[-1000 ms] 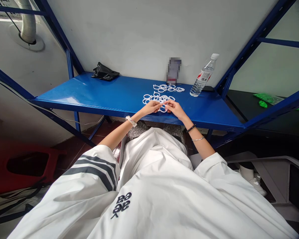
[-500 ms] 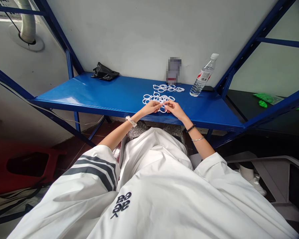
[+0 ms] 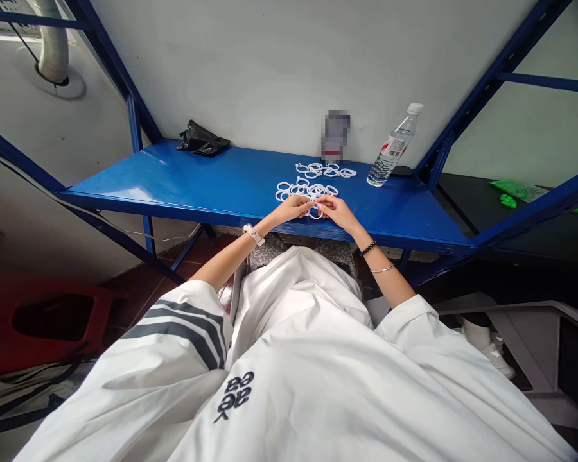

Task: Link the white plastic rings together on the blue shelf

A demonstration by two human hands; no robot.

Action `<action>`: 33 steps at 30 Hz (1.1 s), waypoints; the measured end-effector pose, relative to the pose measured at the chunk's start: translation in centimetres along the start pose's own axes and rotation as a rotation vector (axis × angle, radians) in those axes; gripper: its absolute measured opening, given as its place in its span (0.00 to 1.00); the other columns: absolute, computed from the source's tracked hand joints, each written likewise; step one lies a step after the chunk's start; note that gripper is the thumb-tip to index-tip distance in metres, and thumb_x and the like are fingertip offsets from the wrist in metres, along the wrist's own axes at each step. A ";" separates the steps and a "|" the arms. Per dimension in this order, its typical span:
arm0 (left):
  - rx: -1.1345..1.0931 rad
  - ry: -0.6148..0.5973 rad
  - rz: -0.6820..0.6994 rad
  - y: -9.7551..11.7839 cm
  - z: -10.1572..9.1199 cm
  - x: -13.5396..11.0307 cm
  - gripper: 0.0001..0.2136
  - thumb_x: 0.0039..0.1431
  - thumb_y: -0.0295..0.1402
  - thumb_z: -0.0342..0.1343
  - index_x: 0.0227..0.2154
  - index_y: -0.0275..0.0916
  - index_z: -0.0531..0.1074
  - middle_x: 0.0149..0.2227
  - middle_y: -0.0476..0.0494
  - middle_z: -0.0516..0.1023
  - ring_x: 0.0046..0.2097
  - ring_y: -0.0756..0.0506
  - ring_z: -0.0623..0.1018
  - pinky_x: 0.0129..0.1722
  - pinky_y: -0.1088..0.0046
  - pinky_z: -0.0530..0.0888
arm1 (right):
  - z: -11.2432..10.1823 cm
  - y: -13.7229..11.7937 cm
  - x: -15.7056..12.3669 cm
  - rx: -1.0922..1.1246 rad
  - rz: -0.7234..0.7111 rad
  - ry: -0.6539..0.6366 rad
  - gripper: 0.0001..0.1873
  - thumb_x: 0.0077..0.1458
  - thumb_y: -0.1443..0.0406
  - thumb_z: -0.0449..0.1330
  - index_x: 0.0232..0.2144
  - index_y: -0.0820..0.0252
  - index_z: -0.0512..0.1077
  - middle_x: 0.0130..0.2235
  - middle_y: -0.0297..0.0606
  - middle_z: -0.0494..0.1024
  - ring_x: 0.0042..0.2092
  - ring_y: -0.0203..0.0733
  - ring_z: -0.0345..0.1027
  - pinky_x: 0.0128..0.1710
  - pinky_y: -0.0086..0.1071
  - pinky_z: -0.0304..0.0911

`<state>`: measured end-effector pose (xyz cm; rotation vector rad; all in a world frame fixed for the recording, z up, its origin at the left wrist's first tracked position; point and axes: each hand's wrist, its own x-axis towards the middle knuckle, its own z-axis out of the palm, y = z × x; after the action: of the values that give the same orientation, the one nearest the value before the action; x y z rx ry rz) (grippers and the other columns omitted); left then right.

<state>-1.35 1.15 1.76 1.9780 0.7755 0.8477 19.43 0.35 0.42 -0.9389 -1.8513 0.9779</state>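
Note:
My left hand (image 3: 293, 208) and my right hand (image 3: 334, 210) meet over the front part of a blue table. Between them they pinch a small white ring (image 3: 315, 216), whose lower curve shows below the fingertips. Just behind my fingers lies a pile of similar white rings (image 3: 300, 185), some overlapping. A second row of white rings (image 3: 331, 170) is farther back, near the wall. My fingertips hide part of the held ring, and its finer details are too small to make out.
A clear water bottle (image 3: 392, 146) stands at the right, beside a dark flat object (image 3: 403, 171). A blurred-out upright item (image 3: 336, 138) rests against the wall. At the back left of the blue table (image 3: 212, 186) lies a black plastic bag (image 3: 203, 139). Blue frame posts (image 3: 450, 151) rise at both ends.
My fingers have shifted very slightly around the white ring. The other rings and the bottle are where they were.

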 end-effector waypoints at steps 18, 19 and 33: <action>0.035 0.008 0.004 0.0 0.0 0.0 0.27 0.67 0.51 0.57 0.18 0.37 0.65 0.18 0.51 0.66 0.22 0.54 0.65 0.27 0.77 0.63 | 0.2 -0.2 -0.1 -0.038 -0.031 -0.005 0.20 0.56 0.46 0.65 0.35 0.57 0.75 0.29 0.35 0.76 0.32 0.40 0.71 0.34 0.35 0.70; 0.032 0.009 0.007 0.0 0.0 0.0 0.27 0.67 0.51 0.57 0.18 0.37 0.65 0.18 0.51 0.66 0.22 0.54 0.65 0.27 0.77 0.63 | 0.2 -0.2 -0.1 -0.028 -0.026 -0.004 0.20 0.56 0.47 0.66 0.35 0.57 0.75 0.28 0.35 0.76 0.31 0.40 0.71 0.34 0.35 0.70; 0.036 -0.018 -0.004 0.0 0.0 -0.2 0.23 0.64 0.53 0.58 0.26 0.37 0.66 0.17 0.53 0.67 0.20 0.54 0.63 0.23 0.78 0.57 | -0.5 -0.1 0.1 0.212 0.100 0.061 0.31 0.44 0.39 0.72 0.35 0.58 0.74 0.23 0.31 0.75 0.20 0.29 0.58 0.20 0.27 0.57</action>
<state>-1.47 1.00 1.76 2.0122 0.7891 0.8183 19.83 0.51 0.74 -0.9281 -1.6264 1.1686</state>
